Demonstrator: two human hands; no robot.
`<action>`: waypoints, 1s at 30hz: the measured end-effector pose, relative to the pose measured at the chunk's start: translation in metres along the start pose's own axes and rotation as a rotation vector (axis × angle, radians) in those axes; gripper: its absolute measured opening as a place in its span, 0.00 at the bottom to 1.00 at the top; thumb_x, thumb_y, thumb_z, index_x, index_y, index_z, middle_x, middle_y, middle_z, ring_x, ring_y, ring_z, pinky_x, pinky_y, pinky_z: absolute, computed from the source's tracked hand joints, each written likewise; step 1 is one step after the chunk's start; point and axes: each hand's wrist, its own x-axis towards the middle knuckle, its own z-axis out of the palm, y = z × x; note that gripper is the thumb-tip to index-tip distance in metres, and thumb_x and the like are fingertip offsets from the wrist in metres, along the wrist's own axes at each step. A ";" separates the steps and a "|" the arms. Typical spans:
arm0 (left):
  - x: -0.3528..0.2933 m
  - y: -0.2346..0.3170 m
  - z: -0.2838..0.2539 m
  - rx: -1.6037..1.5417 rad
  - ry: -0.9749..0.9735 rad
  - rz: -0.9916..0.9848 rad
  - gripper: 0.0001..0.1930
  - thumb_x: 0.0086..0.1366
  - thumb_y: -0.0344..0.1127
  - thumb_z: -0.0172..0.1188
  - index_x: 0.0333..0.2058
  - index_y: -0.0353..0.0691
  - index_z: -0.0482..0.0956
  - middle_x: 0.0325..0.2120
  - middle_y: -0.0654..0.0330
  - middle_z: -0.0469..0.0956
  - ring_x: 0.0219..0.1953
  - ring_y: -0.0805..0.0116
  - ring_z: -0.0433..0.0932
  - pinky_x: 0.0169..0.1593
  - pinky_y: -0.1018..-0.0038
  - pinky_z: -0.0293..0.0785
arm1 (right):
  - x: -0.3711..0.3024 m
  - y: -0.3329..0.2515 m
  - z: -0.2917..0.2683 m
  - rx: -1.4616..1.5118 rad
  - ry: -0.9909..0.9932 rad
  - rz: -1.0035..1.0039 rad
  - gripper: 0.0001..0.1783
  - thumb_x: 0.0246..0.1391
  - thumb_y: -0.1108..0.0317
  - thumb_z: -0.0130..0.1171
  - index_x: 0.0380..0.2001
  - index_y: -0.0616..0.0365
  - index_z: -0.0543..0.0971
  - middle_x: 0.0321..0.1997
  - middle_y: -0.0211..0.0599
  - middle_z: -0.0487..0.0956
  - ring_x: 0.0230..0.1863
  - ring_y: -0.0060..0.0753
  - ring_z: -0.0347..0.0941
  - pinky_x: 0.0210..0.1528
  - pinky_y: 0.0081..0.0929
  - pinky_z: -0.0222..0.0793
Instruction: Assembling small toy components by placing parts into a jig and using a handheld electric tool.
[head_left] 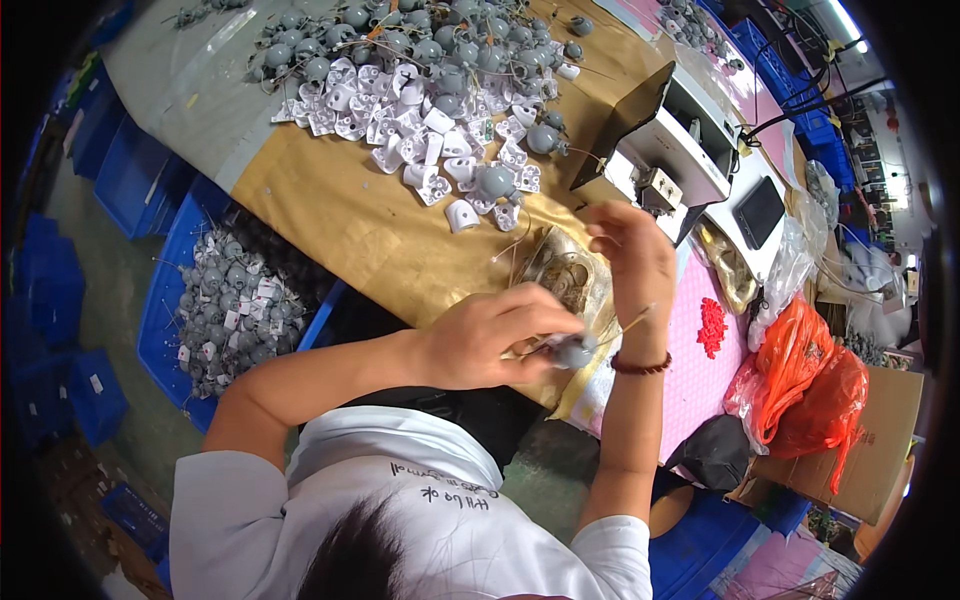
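My left hand (500, 335) is closed around a grey ball-shaped part (573, 352), low over the near edge of the table. A thin wire sticks up from this part toward my right wrist. My right hand (635, 250) is raised to the right of it, fingers loosely curled and somewhat apart, with nothing visible in them. Just beyond that hand stands a white box-shaped device (690, 130) with a small socket block (660, 190) at its front. Between my hands and the heap lies a crumpled brownish clear bag (563, 268).
White plastic shells (400, 125) and grey balls with wires (440, 45) are heaped on the brown-covered table (340, 215). A blue bin (155, 320) at left holds similar grey parts. Small red pieces (711, 328) lie on a pink mat, near red plastic bags (810, 370) and a cardboard box (885, 430).
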 end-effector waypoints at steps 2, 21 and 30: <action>-0.015 0.005 -0.016 -0.025 0.006 -0.032 0.27 0.54 0.21 0.69 0.53 0.40 0.76 0.43 0.58 0.75 0.28 0.77 0.75 0.29 0.80 0.74 | 0.011 0.014 0.011 -0.461 -0.072 0.145 0.16 0.63 0.65 0.60 0.49 0.65 0.80 0.43 0.35 0.84 0.41 0.23 0.78 0.41 0.24 0.75; -0.102 -0.071 -0.186 -0.589 1.057 -0.446 0.12 0.73 0.35 0.54 0.52 0.40 0.74 0.34 0.65 0.75 0.32 0.78 0.73 0.36 0.77 0.74 | 0.028 0.051 0.085 -0.855 -0.371 -0.038 0.13 0.55 0.71 0.61 0.45 0.56 0.82 0.42 0.44 0.78 0.39 0.44 0.77 0.43 0.35 0.74; -0.082 -0.052 -0.202 0.017 1.118 -0.512 0.28 0.72 0.29 0.51 0.67 0.26 0.56 0.62 0.49 0.66 0.66 0.56 0.64 0.71 0.61 0.55 | 0.024 0.062 0.085 -1.181 -0.288 -0.377 0.13 0.53 0.74 0.61 0.44 0.54 0.81 0.46 0.46 0.76 0.48 0.50 0.75 0.46 0.42 0.74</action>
